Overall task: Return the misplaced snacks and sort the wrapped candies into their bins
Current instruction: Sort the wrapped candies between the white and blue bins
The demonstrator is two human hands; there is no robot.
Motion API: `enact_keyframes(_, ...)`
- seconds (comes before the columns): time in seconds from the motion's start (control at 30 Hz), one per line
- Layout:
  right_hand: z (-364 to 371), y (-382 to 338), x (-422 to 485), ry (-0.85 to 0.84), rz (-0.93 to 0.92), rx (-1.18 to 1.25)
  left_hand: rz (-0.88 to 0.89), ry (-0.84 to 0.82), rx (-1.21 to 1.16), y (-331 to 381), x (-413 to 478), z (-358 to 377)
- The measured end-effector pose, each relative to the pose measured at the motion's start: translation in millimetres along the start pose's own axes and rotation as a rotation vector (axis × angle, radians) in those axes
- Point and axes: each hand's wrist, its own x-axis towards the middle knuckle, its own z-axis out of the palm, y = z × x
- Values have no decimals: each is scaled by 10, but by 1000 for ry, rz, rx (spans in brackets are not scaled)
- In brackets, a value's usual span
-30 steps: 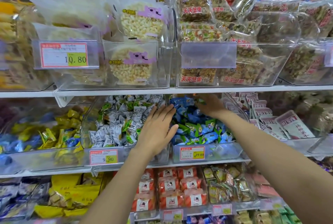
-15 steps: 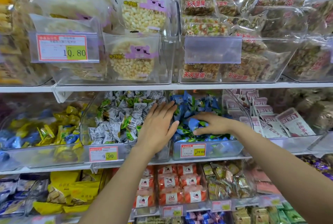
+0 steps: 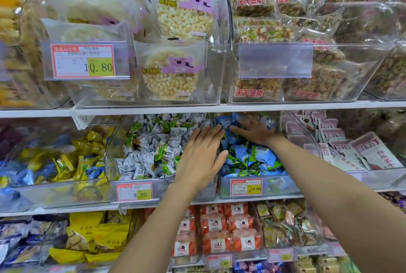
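Centre frame, the right hand (image 3: 252, 131) has slid back over the blue candies (image 3: 252, 158), fingers flat, seemingly empty. The left hand (image 3: 201, 156) rests open beside the white candies (image 3: 147, 149). One stray probably returned.

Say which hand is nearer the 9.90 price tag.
Left. The left hand sits above and right of the 9.90 price tag; the right hand is farther right, on the blue candies.

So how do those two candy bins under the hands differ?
The left bin holds white-and-green candies; the right bin holds blue candies. The left bin's tag reads 9.90, the right bin's tag 29.80. The right hand reaches into the right bin; the left hand lies flat at the wall between them. Both are clear plastic.
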Motion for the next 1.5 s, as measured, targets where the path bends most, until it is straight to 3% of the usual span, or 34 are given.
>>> enact_keyframes(0.13, -18, -198, -204, -209, -47, -126, -1, -9, 14, -15, 8, 28)
enact_keyframes(0.33, -110, -124, -641, -260, -115, -83, 14, 21, 9, -13, 3, 45)
enact_keyframes(0.57, -602, -91, -981, 2, -264, 60, 28, 39, 11, -20, -1, 45)
enact_keyframes(0.7, -594, -109, -1164, -451, -126, -64, 27, 47, 4, -31, -4, 59)
enact_keyframes(0.73, -521, -101, -1148, -492, -86, -111, 29, 44, 4, -33, -1, 62)
enact_keyframes(0.93, -379, -16, -893, -240, -109, -250, 32, 2, -18, -27, 14, 19)
enact_keyframes(1.13, -543, 252, -1204, 310, -234, 60, 125, 143, -171, 330, 233, -97)
enact_keyframes(1.17, -555, 331, -1270, 415, -256, 70, 153, 67, -275, 450, 328, -97)
enact_keyframes(1.23, -531, 489, -1388, 534, -256, 67, 120, -243, -545, 693, 551, -20)
enact_keyframes(1.33, -385, 696, -1489, 538, -253, 56, -53, -717, -867, 1012, 776, 196)
enact_keyframes(1.4, -290, 782, -1532, 495, -280, 39, -67, -869, -833, 1144, 863, 299)
enact_keyframes(1.5, -244, 853, -1511, 463, -286, -6, 71, -895, -541, 1156, 998, 365)
